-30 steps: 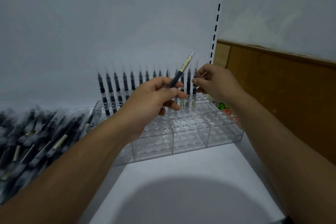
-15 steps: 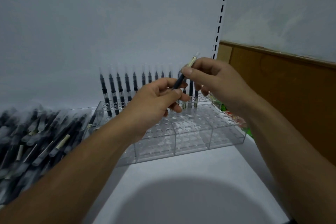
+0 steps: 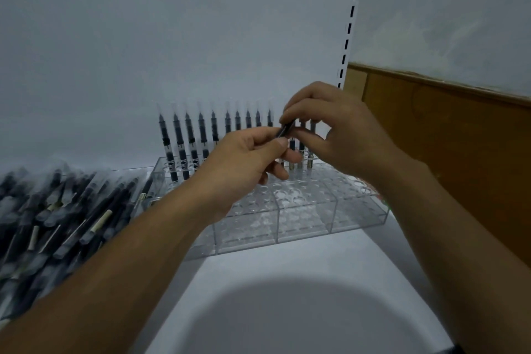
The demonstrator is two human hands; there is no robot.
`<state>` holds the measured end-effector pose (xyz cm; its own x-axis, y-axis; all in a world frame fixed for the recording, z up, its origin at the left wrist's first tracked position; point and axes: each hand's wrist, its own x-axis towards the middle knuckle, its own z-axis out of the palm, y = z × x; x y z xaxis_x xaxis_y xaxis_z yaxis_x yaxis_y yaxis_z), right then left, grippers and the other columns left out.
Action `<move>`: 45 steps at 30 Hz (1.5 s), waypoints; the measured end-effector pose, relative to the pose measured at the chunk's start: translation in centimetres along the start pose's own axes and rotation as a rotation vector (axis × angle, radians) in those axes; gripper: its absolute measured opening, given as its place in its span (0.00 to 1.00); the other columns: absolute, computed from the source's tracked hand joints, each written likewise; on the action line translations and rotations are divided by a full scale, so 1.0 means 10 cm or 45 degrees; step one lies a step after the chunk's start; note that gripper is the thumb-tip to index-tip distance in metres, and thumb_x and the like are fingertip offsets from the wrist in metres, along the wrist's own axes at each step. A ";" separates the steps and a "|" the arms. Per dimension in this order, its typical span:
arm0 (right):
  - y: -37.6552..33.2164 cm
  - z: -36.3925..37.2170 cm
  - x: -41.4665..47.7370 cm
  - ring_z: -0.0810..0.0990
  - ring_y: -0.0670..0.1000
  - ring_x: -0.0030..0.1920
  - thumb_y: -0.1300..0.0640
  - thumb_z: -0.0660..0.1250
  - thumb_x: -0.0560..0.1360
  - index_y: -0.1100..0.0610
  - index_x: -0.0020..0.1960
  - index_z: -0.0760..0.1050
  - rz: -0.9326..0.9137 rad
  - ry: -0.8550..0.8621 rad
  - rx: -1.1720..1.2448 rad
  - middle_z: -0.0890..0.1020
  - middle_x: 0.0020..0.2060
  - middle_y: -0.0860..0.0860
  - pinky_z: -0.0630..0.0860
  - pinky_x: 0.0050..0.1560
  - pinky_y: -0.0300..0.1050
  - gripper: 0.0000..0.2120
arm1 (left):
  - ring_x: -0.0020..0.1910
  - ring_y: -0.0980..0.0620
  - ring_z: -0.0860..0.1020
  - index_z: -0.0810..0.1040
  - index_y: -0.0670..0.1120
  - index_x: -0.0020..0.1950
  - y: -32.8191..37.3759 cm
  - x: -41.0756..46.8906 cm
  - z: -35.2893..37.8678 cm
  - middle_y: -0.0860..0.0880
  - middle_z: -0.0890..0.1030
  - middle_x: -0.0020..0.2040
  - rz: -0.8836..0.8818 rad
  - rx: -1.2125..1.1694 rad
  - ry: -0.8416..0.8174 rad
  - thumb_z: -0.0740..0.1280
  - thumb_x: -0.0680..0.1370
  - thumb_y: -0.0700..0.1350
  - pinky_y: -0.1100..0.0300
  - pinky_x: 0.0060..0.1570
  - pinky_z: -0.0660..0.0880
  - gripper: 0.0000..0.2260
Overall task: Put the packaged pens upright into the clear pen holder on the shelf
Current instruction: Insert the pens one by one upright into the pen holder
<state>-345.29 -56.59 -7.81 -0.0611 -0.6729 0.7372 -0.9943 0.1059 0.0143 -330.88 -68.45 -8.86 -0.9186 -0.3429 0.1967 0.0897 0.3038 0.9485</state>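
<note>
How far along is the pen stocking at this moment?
Done: one back row of pens stands upright in the clear pen holder. In hand: left hand and right hand hold one packaged pen above it. Left: front holes empty; a pile of pens waits beside it.

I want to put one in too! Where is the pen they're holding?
In the head view the pen is mid-frame, pinched between the left hand and right hand, above the holder, before its row of pens.

left hand (image 3: 244, 161), right hand (image 3: 347, 135): bare; forearms (image 3: 138, 241) bare to frame edge
</note>
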 end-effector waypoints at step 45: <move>0.23 -0.17 -0.13 0.75 0.54 0.63 0.43 0.65 0.78 0.57 0.69 0.72 1.077 -0.666 0.012 0.76 0.66 0.54 0.70 0.57 0.45 0.25 | 0.76 0.53 0.59 0.63 0.53 0.76 0.02 -0.02 0.22 0.53 0.60 0.78 0.180 1.457 -0.337 0.48 0.79 0.67 0.51 0.73 0.54 0.30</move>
<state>-347.37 -54.26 -7.59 -0.7790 -0.6171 0.1115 -0.6061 0.6955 -0.3859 -331.53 -66.38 -9.21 -0.9914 -0.0879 0.0968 -0.0759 0.9896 0.1219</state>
